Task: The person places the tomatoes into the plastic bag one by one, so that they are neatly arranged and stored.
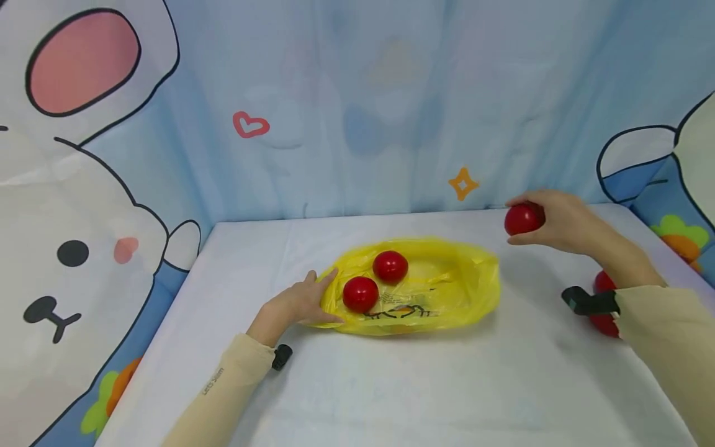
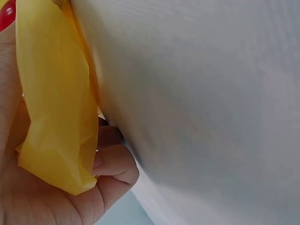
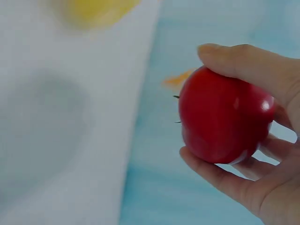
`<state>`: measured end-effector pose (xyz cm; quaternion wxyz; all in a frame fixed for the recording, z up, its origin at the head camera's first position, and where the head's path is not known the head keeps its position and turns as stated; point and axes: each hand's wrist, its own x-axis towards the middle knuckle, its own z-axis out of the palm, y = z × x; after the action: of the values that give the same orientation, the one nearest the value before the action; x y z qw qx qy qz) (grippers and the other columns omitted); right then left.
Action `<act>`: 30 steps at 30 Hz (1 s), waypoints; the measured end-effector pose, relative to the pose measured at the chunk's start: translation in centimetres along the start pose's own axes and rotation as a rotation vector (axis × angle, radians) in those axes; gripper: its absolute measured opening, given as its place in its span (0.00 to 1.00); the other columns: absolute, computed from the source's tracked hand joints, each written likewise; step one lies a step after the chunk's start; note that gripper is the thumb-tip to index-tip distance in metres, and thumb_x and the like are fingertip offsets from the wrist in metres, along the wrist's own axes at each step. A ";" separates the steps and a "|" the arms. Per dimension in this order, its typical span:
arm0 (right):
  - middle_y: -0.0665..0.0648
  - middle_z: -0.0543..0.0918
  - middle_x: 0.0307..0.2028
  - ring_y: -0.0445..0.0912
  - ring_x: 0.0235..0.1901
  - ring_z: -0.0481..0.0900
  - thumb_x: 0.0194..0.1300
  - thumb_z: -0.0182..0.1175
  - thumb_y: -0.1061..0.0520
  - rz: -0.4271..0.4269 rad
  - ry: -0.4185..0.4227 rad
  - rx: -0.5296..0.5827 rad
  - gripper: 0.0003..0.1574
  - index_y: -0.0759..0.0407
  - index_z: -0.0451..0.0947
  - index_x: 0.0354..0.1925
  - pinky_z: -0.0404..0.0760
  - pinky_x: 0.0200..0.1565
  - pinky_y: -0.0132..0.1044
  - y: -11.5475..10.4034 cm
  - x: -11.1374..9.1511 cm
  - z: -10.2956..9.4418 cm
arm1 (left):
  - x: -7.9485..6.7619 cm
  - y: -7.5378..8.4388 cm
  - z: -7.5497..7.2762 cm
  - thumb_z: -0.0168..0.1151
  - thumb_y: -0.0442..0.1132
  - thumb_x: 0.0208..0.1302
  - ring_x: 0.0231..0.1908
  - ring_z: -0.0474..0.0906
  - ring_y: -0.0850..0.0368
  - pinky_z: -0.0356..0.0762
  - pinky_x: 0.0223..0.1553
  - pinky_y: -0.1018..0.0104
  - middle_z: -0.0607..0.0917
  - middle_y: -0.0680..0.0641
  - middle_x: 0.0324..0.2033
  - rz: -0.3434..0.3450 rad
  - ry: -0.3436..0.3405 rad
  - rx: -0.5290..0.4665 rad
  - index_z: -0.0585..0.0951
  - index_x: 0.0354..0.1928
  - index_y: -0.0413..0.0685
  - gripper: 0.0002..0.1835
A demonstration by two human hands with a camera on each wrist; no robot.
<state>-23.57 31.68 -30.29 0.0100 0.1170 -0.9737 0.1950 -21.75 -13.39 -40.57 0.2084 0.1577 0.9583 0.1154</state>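
A yellow plastic bag (image 1: 455, 282) lies on the white table with its mouth spread wide. Two red tomatoes rest in its left half, one (image 1: 390, 267) behind the other (image 1: 360, 294). At the bag's left end my left hand (image 1: 298, 303) holds the edge, and the left wrist view has the yellow plastic (image 2: 56, 103) between thumb and curled fingers. Raised at the back right, my right hand (image 1: 566, 223) grips another tomato (image 3: 225, 117) between thumb and fingers; small green sepals poke out on its far side.
More tomatoes (image 1: 604, 326) sit on the right of the white table (image 1: 357, 385), partly hidden by my right wrist and its black camera strap (image 1: 591, 302). A light blue cartoon curtain (image 1: 357, 155) hangs behind the table's back edge.
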 end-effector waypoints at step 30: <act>0.58 0.82 0.52 0.54 0.53 0.78 0.53 0.82 0.56 -0.357 -0.539 -0.003 0.34 0.63 0.80 0.55 0.87 0.48 0.43 -17.7 4.8 8.9 | 0.2 -0.3 -0.1 0.71 0.66 0.62 0.54 0.79 0.37 0.78 0.62 0.43 0.64 0.30 0.72 0.021 0.019 0.050 0.53 0.85 0.58 0.57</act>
<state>-23.90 11.33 -31.55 -0.2140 0.3336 -0.9057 0.1508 -22.03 -13.60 -40.68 0.1942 0.1719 0.9611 0.0950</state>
